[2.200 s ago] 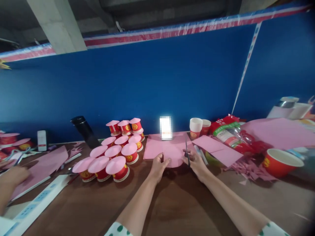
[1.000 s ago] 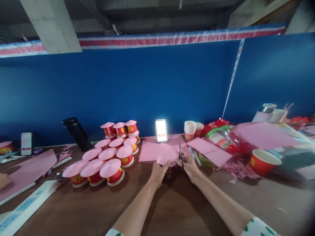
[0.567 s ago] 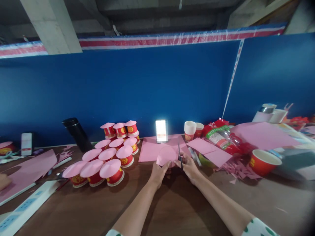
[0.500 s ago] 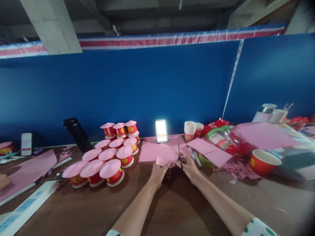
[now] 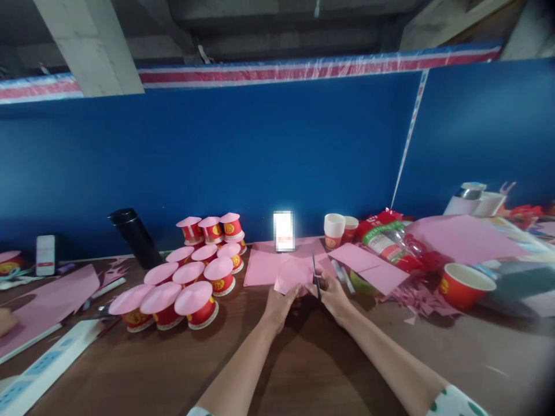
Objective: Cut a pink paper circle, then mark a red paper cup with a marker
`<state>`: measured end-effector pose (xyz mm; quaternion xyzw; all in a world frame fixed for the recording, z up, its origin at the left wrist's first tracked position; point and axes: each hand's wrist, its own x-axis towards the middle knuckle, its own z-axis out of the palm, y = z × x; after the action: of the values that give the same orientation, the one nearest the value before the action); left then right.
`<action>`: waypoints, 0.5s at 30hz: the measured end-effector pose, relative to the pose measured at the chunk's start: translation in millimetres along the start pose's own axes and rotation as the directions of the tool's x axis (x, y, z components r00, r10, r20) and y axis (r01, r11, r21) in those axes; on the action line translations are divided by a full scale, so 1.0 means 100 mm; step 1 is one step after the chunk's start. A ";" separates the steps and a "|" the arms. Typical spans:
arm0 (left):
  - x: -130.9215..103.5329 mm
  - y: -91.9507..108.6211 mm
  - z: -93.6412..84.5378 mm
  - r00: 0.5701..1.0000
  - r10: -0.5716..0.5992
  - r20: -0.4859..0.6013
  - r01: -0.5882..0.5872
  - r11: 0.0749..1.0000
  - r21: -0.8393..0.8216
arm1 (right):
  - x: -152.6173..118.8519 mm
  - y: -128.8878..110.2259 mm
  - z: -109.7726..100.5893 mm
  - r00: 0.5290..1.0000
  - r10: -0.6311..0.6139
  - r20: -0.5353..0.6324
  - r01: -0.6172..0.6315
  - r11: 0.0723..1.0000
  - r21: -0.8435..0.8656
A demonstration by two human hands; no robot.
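Note:
A rounded piece of pink paper (image 5: 293, 274) is pinched at its near edge by my left hand (image 5: 280, 303). My right hand (image 5: 331, 294) grips a pair of dark scissors (image 5: 316, 280), its blades pointing away from me at the paper's right side. Whether the blades touch the paper I cannot tell. Behind the piece lie pink sheets (image 5: 260, 266) flat on the table, with a lit phone (image 5: 284, 231) standing upright at their back. To the left of my hands are several red cups with pink cone tops (image 5: 193, 297).
A black bottle (image 5: 136, 237) leans at the back left, near a white power strip (image 5: 52, 361). On the right are stacked paper cups (image 5: 334, 231), a red plastic bag (image 5: 385, 240), pink scraps (image 5: 422, 297) and a red cup (image 5: 466, 286). Another person's hand (image 5: 6, 320) shows far left.
Almost nothing differs. The whole view has shifted very slightly, and both hands keep their hold on the paper and the scissors.

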<state>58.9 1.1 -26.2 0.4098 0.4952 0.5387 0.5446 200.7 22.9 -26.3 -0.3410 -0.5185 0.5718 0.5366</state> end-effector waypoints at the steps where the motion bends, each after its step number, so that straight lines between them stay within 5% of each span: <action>1: 0.00 0.00 0.00 1.000 -0.003 0.002 0.003 1.000 -0.001 | 0.00 0.00 0.00 1.000 -0.005 0.003 0.005 1.000 0.002; 15: -0.02 0.03 0.01 1.000 -0.026 -0.003 0.026 1.000 0.011 | -0.01 -0.02 0.02 1.000 -0.021 -0.001 0.021 0.999 -0.042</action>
<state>59.3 -1.0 -22.4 0.4056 0.5043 0.5295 0.5485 199.9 21.3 -23.7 -0.3469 -0.5336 0.5550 0.5356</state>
